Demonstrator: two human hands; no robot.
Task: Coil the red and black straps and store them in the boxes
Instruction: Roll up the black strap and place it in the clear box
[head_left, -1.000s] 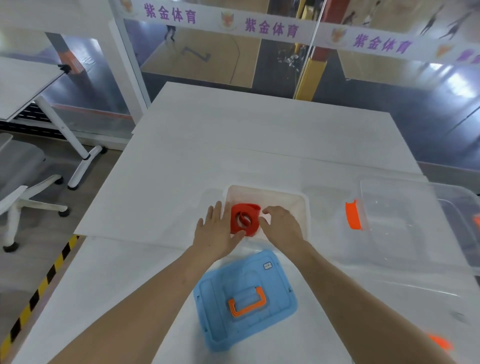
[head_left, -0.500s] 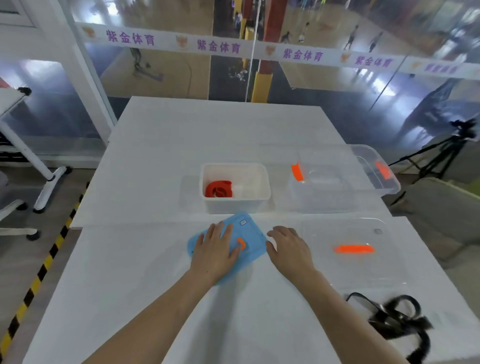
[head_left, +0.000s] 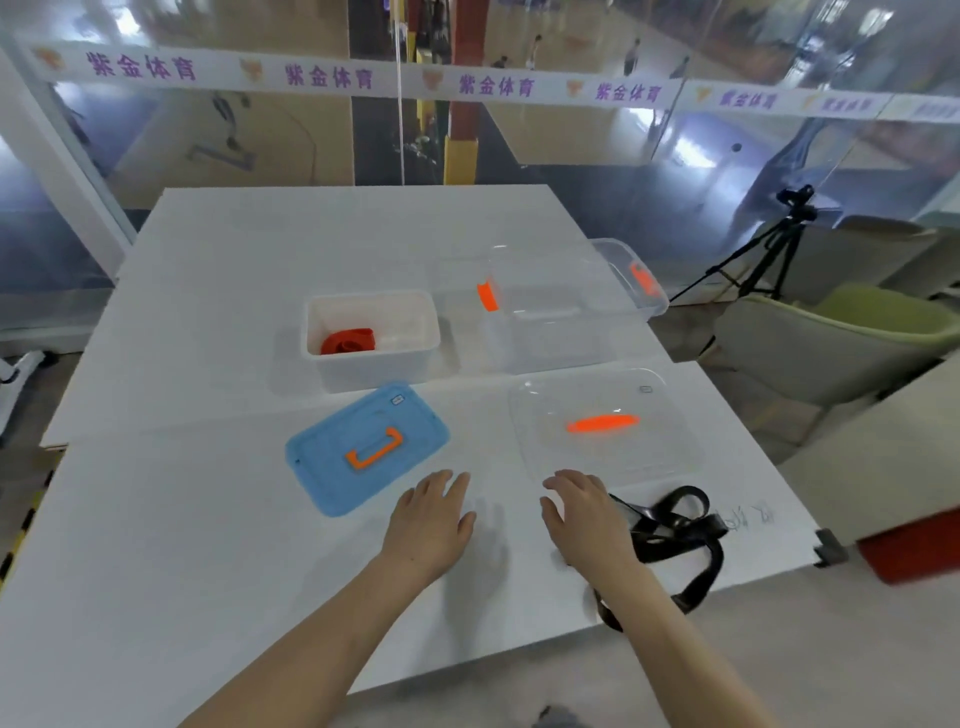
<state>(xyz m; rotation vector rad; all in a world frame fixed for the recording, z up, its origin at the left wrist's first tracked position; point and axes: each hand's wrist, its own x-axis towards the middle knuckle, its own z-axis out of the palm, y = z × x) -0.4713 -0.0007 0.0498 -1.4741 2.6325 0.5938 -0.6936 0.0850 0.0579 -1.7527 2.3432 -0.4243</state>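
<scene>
While both my hands hover low over the white table (head_left: 156, 545), neither is holding anything: my left hand (head_left: 431, 525) is flat with the fingers spread and apart, and my right hand (head_left: 587, 519) is open too, fingers loosely curved, palm down. Just to the right of my right hand, partly hidden behind its wrist, the black strap (head_left: 675, 530) lies in a loose uncoiled tangle near the table's edge; whether my hand touches it I cannot tell. Just ahead and to the left of my left hand lies the blue lid (head_left: 322, 457) with its orange handle (head_left: 374, 451), flat on the table. Ahead of my right hand lies the clear lid (head_left: 665, 447) with an orange handle, its near edge just beside the strap. Farther out, beyond the blue lid, stands the white box (head_left: 374, 364), open, with the red strap (head_left: 347, 340) coiled inside at its left end. To the right of that, beyond the clear lid, stands the clear box (head_left: 550, 338), open, with orange latches on its ends.
</scene>
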